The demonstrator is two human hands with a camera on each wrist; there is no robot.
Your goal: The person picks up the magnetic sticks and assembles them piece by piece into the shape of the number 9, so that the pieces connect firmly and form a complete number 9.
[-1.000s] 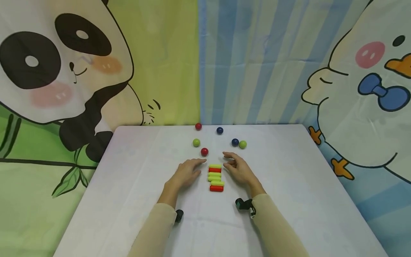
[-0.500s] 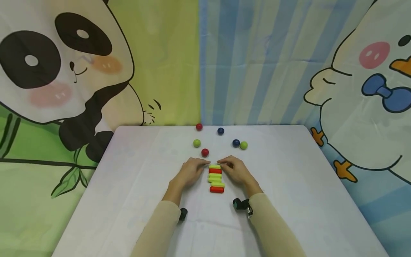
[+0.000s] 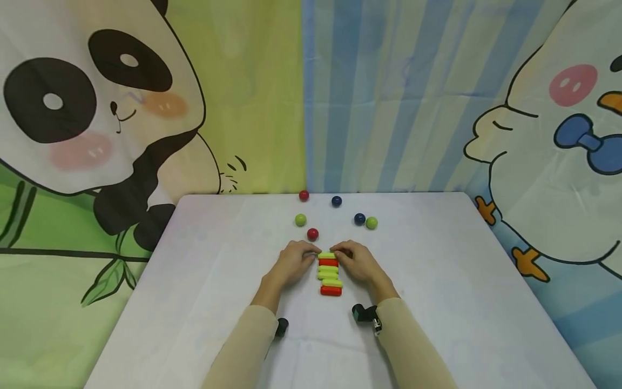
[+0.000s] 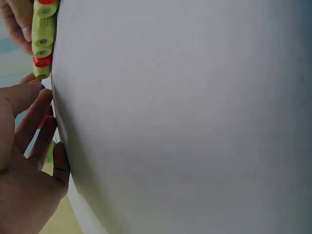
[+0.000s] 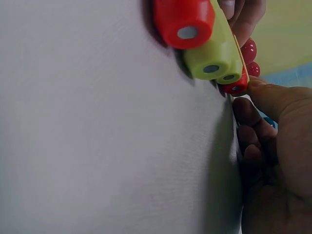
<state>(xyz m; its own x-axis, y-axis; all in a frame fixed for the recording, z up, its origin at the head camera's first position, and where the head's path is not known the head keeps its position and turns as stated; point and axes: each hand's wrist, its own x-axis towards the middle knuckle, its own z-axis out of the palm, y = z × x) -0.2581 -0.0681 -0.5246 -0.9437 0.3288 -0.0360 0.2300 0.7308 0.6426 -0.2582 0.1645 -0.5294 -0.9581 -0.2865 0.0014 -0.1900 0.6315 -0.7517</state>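
A row of short cylinders lies on the white table (image 3: 204, 302), red and yellow-green ones side by side. The far yellow-green cylinder (image 3: 326, 255) sits between my two hands. My left hand (image 3: 293, 263) touches its left end with its fingertips, and my right hand (image 3: 355, 263) touches its right end. Neither hand wraps around anything. In the left wrist view the left hand (image 4: 29, 161) lies on the cloth close to the cylinders (image 4: 43, 39). In the right wrist view the right hand (image 5: 273, 146) has its thumb at the far pieces, behind a red cylinder (image 5: 185, 22) and a yellow-green cylinder (image 5: 214, 53).
Several small balls lie beyond the hands: a red ball (image 3: 313, 234) nearest, a green ball (image 3: 301, 220), a blue ball (image 3: 359, 219) beside another green ball (image 3: 371, 222), plus a red ball (image 3: 303, 195) and a blue ball (image 3: 336, 201) near the far edge. Cartoon curtains hang behind.
Both hands have closed in from the sides of the row until their fingertips meet the ends of the far yellow-green cylinder. The cylinders and balls have not shifted.
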